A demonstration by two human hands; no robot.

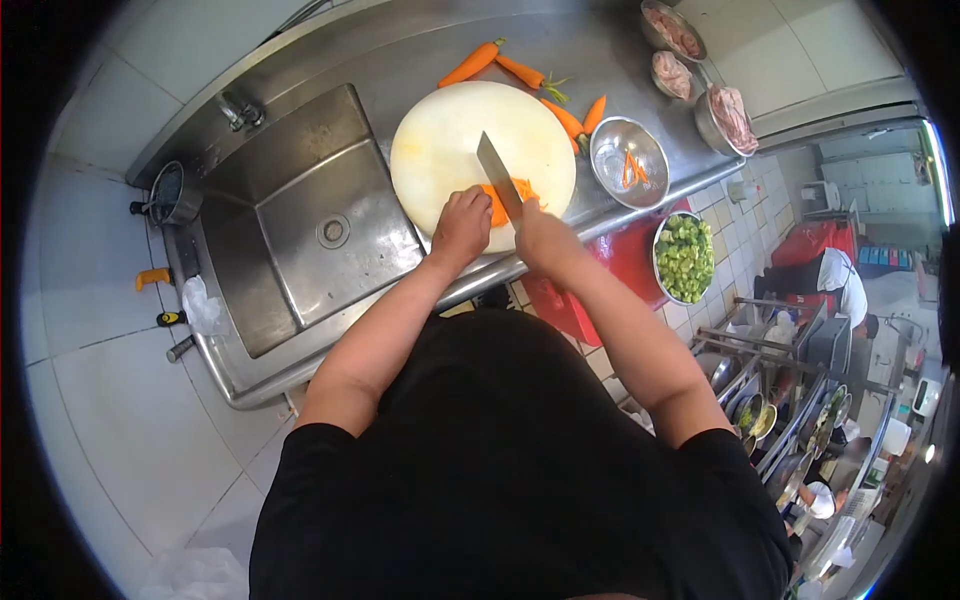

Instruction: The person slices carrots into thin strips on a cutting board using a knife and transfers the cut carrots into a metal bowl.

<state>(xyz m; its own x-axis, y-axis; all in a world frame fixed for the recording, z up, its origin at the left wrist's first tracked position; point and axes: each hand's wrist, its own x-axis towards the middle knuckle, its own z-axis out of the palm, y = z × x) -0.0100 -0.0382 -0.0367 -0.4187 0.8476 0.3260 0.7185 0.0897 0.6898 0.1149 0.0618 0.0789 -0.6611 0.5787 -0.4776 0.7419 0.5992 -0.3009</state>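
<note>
A round white cutting board [440,135] lies on the steel counter beside the sink. On it, my left hand [463,226] has its fingers curled down over sliced carrot [497,207], holding it against the board. My right hand [545,240] is closed around the handle of a kitchen knife [497,168], whose broad blade rests across the carrot, just right of my left fingertips. Thin carrot strips [526,187] lie on the blade's right side. A steel bowl [605,180] to the right holds a few carrot strips. Several whole carrots [470,64] lie behind the board.
Left of the board is a steel sink [300,270] with a faucet [240,110]. Bowls of raw meat [733,115] stand at the far right. A bowl of chopped green vegetables [685,258] sits near a red surface [570,310]. Other people [845,285] are among racks at right.
</note>
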